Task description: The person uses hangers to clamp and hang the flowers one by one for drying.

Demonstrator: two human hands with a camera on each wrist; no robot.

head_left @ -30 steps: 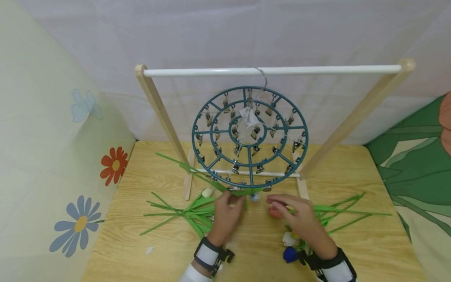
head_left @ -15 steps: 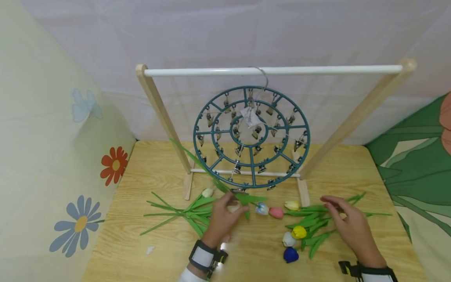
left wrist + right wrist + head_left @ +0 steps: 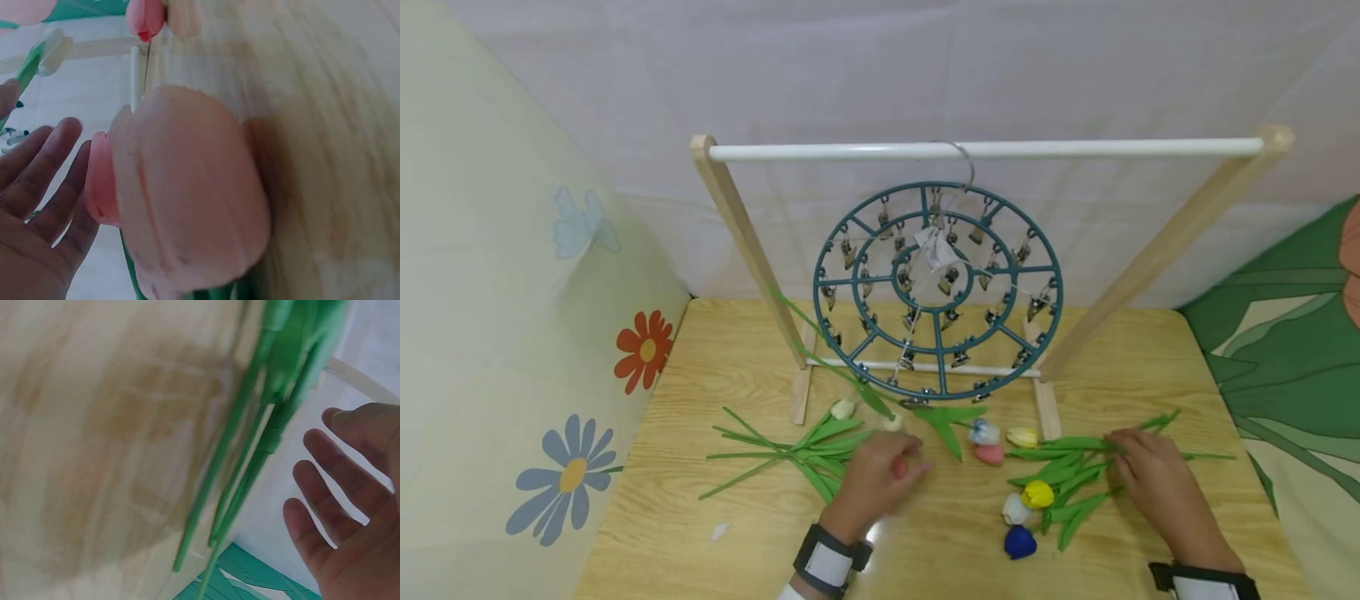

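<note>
A person's left hand (image 3: 880, 479) hovers low over a wooden worktop (image 3: 700, 533), fingers spread and holding nothing, as the left wrist view shows with an open palm (image 3: 31, 231) beside a large pink tulip head (image 3: 187, 194) seen very close and blurred. Just left of this hand lies a bundle of green stems (image 3: 790, 454) with a cream tulip bud (image 3: 842, 409) at its upper end. The right hand (image 3: 1153, 483) rests on the stems of a second bunch of artificial tulips (image 3: 1075, 467) on the right side of the worktop; the right wrist view shows its fingers (image 3: 340, 487) straight and apart next to green stems (image 3: 250, 462). The heads in that bunch lie between the two hands: a pale blue one (image 3: 982, 432), a pink one (image 3: 990, 453), a pale yellow one (image 3: 1022, 437), a bright yellow one (image 3: 1037, 494), a white one (image 3: 1015, 509) and a dark blue one (image 3: 1019, 542). Behind the hands stands a wooden drying rack (image 3: 737, 225) with a white crossbar (image 3: 1075, 149). A round teal clip hanger (image 3: 938, 292) hangs from the bar by a metal hook, with small clips around its rings. One green stem with leaves (image 3: 951, 425) hangs from a clip at the hanger's lower edge, above the worktop. A small white scrap (image 3: 720, 531) lies near the worktop's front left.
</note>
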